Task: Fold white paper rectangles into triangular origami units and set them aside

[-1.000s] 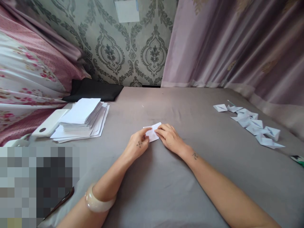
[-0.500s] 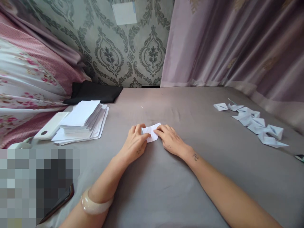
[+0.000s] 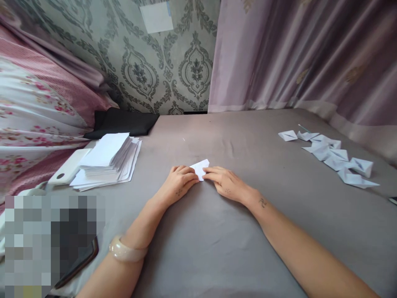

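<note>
A small piece of folded white paper (image 3: 201,169) lies on the grey cloth surface between my two hands. My left hand (image 3: 180,181) covers its left part, fingers closed together and pressing on it. On the right edge, the fingertips of my right hand (image 3: 223,180) hold the paper down, with the thumb partly hidden under the fingers. The paper has a pointed upper right corner and looks flat. Its lower left part is hidden by my left fingers.
A stack of white paper (image 3: 107,155) sits at left beside a white phone-like object (image 3: 70,167). Behind it lies a black cloth (image 3: 124,122). Several folded white paper pieces (image 3: 333,159) form a row at right, near a thin stick (image 3: 304,128). A dark-edged device (image 3: 79,265) is at lower left.
The paper between my hands has gone from spread with raised folds to flatter and narrower. My left fingers have straightened and closed over it. The view has shifted slightly.
</note>
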`<state>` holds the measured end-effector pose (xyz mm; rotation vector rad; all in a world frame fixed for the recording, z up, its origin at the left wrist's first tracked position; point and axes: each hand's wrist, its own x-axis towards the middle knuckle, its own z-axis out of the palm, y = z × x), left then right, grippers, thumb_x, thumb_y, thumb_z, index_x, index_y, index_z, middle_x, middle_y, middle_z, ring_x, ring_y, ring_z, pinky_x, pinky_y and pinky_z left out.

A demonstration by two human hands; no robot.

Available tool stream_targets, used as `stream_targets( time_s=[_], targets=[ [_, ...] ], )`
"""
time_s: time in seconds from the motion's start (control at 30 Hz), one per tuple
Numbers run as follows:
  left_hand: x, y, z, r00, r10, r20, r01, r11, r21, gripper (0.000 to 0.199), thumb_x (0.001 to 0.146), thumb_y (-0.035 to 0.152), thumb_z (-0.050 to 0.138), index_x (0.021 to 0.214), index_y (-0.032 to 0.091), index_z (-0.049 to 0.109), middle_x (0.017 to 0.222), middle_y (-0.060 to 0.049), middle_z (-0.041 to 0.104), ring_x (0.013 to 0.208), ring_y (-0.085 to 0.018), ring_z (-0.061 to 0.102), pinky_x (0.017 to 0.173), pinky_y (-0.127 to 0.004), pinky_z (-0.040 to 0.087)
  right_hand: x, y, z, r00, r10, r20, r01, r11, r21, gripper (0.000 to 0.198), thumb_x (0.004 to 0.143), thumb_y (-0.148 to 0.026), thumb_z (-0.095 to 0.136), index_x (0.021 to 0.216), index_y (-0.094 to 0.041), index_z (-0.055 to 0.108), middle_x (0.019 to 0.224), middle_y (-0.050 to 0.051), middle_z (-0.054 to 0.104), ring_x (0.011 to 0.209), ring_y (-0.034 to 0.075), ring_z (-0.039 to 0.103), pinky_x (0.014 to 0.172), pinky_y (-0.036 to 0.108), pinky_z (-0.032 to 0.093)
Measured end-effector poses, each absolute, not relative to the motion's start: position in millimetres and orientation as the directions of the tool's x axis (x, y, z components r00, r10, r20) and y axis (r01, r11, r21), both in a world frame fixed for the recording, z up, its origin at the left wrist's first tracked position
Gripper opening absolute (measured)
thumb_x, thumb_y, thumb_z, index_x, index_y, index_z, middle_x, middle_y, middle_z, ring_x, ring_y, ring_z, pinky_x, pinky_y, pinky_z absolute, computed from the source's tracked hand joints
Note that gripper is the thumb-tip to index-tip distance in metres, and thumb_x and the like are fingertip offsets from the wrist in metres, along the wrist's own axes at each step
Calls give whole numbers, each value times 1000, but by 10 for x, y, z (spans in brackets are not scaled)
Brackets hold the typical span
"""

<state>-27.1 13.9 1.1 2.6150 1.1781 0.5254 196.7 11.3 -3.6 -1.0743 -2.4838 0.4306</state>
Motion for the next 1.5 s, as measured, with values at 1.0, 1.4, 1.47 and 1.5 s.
stream_targets(
  time_s=[1.0,1.4,1.47,1.5],
  targets=[
    [-269,330,118,649,756,91,647,-611,457,19,91,27,48,92,21,66,100,-6,65,95,-19,58,85,-32,40,1995,112,74,-701,681,210,557,708,-434,44,85,-3,39,106,-25,69,119,2,61,103,17,58,89,30,46],
    [-147,376,140,383,924,-19,777,-310,548,22,80,35,58,75,16,64,91,-7,59,83,-20,54,75,-32,43,1998,113,88,-680,704,207,548,675,-494,43,84,-3,40,107,-25,70,123,3,60,104,18,60,90,31,47],
    [-141,384,131,366,929,-51,782,-278,557,22,80,36,57,74,16,63,92,-7,59,83,-20,54,76,-32,43,2003,125,75,-675,708,206,547,668,-504,41,85,-4,41,107,-23,70,124,4,60,103,18,61,90,31,47],
    [-137,389,126,360,931,-61,788,-268,555,22,80,36,56,73,16,63,92,-8,59,83,-20,54,75,-32,43,2005,130,70,-673,710,206,546,665,-508,41,85,-4,41,107,-23,70,125,4,60,104,18,61,90,30,47]
  ],
)
